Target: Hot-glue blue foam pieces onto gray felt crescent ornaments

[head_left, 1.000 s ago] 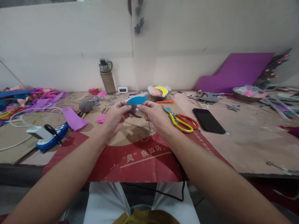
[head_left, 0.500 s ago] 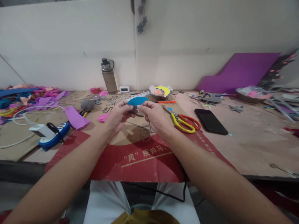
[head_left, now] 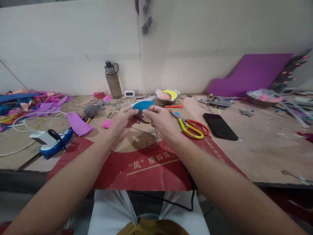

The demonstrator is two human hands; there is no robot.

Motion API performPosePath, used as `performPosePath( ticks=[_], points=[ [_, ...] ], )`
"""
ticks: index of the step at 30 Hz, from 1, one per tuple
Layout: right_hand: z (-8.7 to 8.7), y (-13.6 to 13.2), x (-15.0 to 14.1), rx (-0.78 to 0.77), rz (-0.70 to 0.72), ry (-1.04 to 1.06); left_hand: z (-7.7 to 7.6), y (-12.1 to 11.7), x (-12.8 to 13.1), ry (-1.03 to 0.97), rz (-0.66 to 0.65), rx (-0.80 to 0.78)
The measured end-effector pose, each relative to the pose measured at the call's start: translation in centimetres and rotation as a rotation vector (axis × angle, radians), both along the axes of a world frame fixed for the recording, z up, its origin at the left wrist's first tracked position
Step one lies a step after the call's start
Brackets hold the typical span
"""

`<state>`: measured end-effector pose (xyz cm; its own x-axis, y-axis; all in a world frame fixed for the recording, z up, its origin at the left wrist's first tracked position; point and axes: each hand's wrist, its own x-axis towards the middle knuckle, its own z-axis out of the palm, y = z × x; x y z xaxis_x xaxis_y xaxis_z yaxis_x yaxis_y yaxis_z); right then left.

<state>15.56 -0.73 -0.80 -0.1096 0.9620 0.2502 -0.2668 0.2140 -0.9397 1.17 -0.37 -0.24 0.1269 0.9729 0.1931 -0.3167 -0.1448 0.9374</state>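
Blue piece [head_left: 143, 105] and grey piece [head_left: 141, 116] held up over a cardboard sheet [head_left: 146, 178]

Both pieces sit between the hands, above the middle of the sheet, blue uppermost and grey below with a dark strip poking out. The left hand [head_left: 125, 122] pinches the left end between thumb and fingers; the right hand [head_left: 160, 120] pinches the other end the same way, fingertips partly hidden. I cannot tell whether the two pieces are joined.

Beneath the hands, a thin loop of string [head_left: 153, 146] lies on the sheet. Scissors [head_left: 181, 123] with yellow and red handles rest just beside the right hand, and a black phone [head_left: 220, 126] lies farther right. To the left are a pink scrap [head_left: 107, 123] and a ball of grey yarn [head_left: 91, 110]. Behind, a bottle [head_left: 113, 81] stands near the wall [head_left: 183, 42]
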Motion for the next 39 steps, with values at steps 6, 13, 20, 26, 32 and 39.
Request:
performPosePath(
  ticks=[6,13,20,26,32,39],
  points=[
    [0.1,-0.3,-0.3,-0.009,-0.001,0.023,-0.1,0.1,0.1,0.001,0.021,0.017],
    [0.0,-0.1,-0.1,-0.005,-0.005,0.037,-0.2,0.3,-0.4,0.015,-0.047,-0.004],
    [0.1,0.9,0.8,0.028,-0.186,0.034,0.3,0.6,-1.1,0.106,0.08,0.116],
    [-0.3,1.1,1.0,0.221,-0.444,-0.3,-0.5,0.6,-0.6,0.254,0.18,0.053],
    [-1.2,0.6,0.6,0.573,-0.584,-0.833,-0.1,-0.3,0.8,0.009,0.029,-0.152],
    [-1.7,0.5,0.6,0.672,-0.475,-1.063,0.1,-0.3,0.6,0.008,-0.029,-0.083]
  ],
)
